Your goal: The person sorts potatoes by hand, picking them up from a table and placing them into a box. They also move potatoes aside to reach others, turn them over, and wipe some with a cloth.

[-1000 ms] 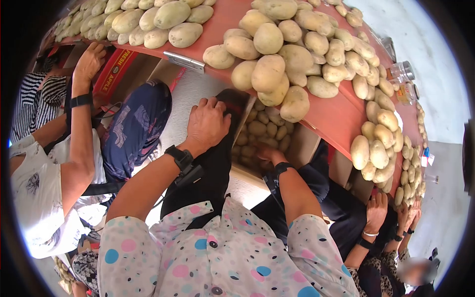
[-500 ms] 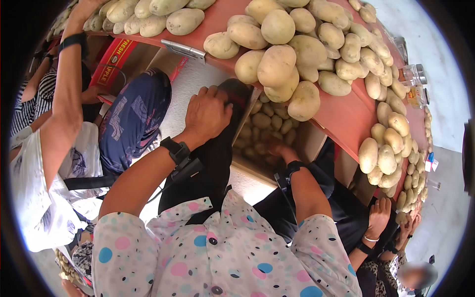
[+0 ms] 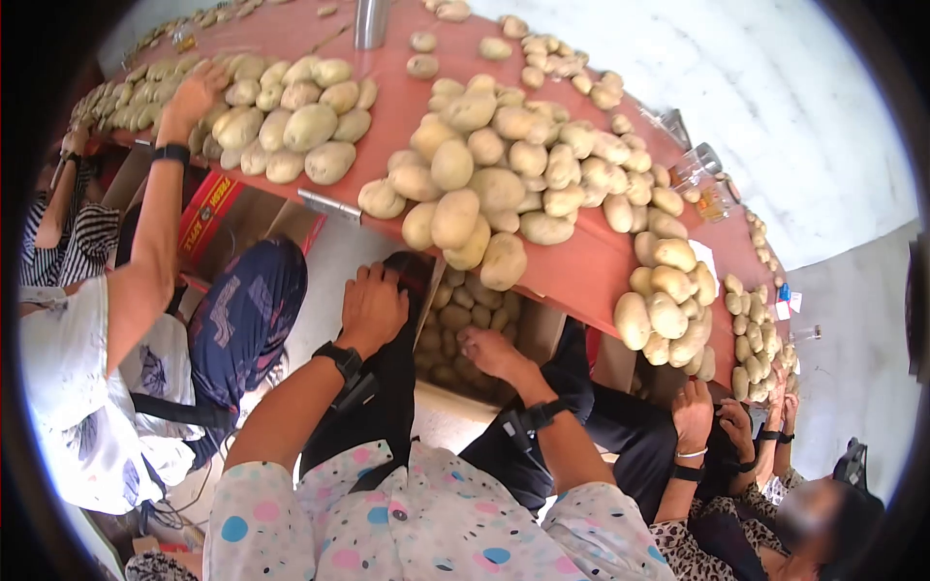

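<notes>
My left hand (image 3: 374, 310) rests palm down over my knee in dark trousers, fingers laid out and holding nothing. Inside the open cardboard box (image 3: 453, 403) below the table edge, my right hand (image 3: 492, 351) reaches among loose potatoes (image 3: 455, 318). Its fingers are curled and pressed together; whether a potato is in them is hidden. Just above the box, a heap of larger potatoes (image 3: 499, 190) lies at the edge of the red tabletop (image 3: 572, 269).
Potato piles lie to the left (image 3: 291, 121) and right (image 3: 668, 300). A metal tumbler (image 3: 371, 24) and glass jars (image 3: 715, 203) stand farther back. At left, a co-worker's hand (image 3: 197, 97) touches potatoes. Another co-worker's hand (image 3: 692, 414) is at the right table edge.
The view has tilted up and shows more of the tabletop. My right hand, blurred deep in the box before, is now higher and clearer. My left hand stays on my knee.
</notes>
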A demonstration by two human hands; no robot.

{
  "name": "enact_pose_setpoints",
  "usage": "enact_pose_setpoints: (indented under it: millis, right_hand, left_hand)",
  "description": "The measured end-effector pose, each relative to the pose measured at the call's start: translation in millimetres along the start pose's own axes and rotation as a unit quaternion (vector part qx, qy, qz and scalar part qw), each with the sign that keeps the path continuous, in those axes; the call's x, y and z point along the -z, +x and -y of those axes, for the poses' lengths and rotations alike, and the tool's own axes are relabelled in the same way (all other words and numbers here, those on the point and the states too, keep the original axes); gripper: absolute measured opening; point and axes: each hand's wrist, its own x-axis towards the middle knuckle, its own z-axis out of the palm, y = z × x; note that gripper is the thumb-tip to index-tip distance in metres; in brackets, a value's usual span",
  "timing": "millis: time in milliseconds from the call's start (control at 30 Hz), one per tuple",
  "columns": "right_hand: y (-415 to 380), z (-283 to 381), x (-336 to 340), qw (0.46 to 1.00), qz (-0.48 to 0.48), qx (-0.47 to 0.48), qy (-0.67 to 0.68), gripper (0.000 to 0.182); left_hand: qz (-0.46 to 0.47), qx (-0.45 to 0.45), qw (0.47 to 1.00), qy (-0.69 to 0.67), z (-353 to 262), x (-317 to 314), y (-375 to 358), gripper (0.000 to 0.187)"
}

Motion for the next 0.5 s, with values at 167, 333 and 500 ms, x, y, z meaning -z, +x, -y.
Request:
enact_pose_setpoints:
  millis: [167,333,500]
  right_hand:
    - [-35.8,73.5,45.5,0.958,-0.219,0.122,0.138,0.013]
    - [-54.4,96.2,92.7,0.887,-0.428,0.15,0.082,0.014]
    - [-42.0,102.3,106.9,0.876,-0.47,0.103,-0.032,0.055]
  left_hand:
    - [0.02,0.003,0.999,0.025,-2.6,-0.4,-4.8,0.031]
    - [0.022,-0.005,0.999,0.04,-4.3,-2.5,-7.6,0.032]
    - [-0.008,-0.012,0.999,0.029,-2.8,-5.2,-8.3,0.03]
